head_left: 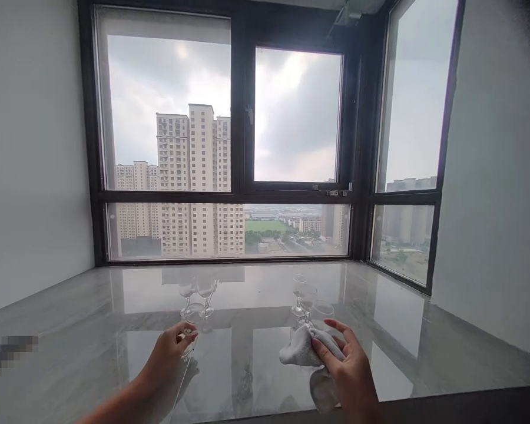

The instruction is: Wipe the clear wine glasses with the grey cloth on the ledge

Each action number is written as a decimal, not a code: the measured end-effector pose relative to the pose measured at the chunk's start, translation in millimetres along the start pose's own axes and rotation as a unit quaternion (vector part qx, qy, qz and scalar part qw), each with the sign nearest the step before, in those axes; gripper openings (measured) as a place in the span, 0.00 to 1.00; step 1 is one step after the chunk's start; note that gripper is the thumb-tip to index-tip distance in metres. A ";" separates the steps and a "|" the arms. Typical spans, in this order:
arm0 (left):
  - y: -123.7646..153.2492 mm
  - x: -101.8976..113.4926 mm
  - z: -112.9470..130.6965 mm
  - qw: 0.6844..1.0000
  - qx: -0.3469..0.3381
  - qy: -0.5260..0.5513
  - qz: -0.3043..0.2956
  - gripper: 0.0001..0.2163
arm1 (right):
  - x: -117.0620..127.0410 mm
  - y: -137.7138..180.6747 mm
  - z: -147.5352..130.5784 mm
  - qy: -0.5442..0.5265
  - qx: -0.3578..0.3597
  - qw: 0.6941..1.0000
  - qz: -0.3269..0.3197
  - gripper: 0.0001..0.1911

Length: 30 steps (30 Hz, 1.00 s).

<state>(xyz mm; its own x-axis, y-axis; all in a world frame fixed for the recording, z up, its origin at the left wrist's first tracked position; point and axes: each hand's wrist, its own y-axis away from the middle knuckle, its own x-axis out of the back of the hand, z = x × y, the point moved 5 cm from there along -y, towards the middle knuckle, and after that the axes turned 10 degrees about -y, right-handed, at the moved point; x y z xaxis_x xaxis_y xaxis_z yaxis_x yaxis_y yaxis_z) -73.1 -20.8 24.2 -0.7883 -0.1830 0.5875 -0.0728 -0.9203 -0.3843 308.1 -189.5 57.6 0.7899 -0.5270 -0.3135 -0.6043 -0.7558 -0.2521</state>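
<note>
My left hand [170, 344] is closed around the lower part of a clear stemmed glass [195, 312], low over the glossy sill. Just beyond it stand two more stemmed glasses [206, 288], upright and close together. In my right hand [351, 362] a light grey cloth [301, 347] is pinched between thumb and fingers, its loose end hanging to the left. Right behind the cloth is a clear glass [322, 309]; whether my fingers touch it I cannot tell. Two other stemmed glasses [298, 288] stand a little farther back, partly overlapping.
The polished grey sill [247, 294] mirrors the windows and hands. Dark window frames [242, 194] rise at its back and right, with white walls [490, 206] at both sides. The sill's front edge [459, 396] runs along the bottom right. A blurred dark patch [9, 350] lies at left.
</note>
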 end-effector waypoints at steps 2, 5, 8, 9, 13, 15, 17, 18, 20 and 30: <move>18.7 -18.5 21.4 0.996 -0.059 -0.045 -0.044 0.13 | 0.1 -0.1 -2.0 -0.017 0.001 1.000 -0.005 0.37; 41.3 -52.8 59.6 0.977 -0.143 -0.115 -0.110 0.07 | -0.8 0.3 -0.2 -0.055 -0.027 0.998 -0.014 0.38; 49.6 -83.7 86.7 0.959 -0.175 -0.171 -0.143 0.06 | -2.0 1.6 4.0 -0.087 -0.051 0.995 -0.008 0.40; 49.2 -91.5 92.8 0.956 -0.177 -0.184 -0.144 0.06 | -2.6 2.1 5.1 -0.096 -0.051 0.994 -0.004 0.40; 40.6 -113.7 113.8 0.956 -0.178 -0.174 -0.152 0.06 | -6.8 4.3 7.1 -0.099 -0.012 0.995 -0.001 0.39; 35.8 -123.0 125.2 0.954 -0.189 -0.171 -0.160 0.06 | -9.0 5.9 6.5 -0.044 0.027 0.999 -0.011 0.36; 31.7 -133.5 136.6 0.944 -0.214 -0.192 -0.163 0.06 | -9.2 8.6 3.6 0.058 0.094 0.994 -0.005 0.32; 30.0 -139.4 141.6 0.937 -0.229 -0.205 -0.166 0.05 | -9.6 10.4 1.8 0.116 0.131 0.985 -0.003 0.30; 27.1 -151.4 149.3 0.924 -0.260 -0.222 -0.172 0.05 | -10.7 14.0 -0.1 0.209 0.192 0.959 -0.002 0.27; 16.3 -162.5 136.7 0.924 -0.272 -0.222 -0.148 0.07 | -25.4 22.1 24.7 0.336 0.242 0.906 -0.085 0.30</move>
<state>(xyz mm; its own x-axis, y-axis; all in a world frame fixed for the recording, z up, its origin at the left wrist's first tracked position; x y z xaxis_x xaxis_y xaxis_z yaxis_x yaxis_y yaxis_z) 137.3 -53.4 19.8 -0.3644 -0.1869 0.9123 -0.6372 -0.6645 -0.3906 272.1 -183.2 37.3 0.6627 -0.6598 0.3542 -0.3144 -0.6744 -0.6681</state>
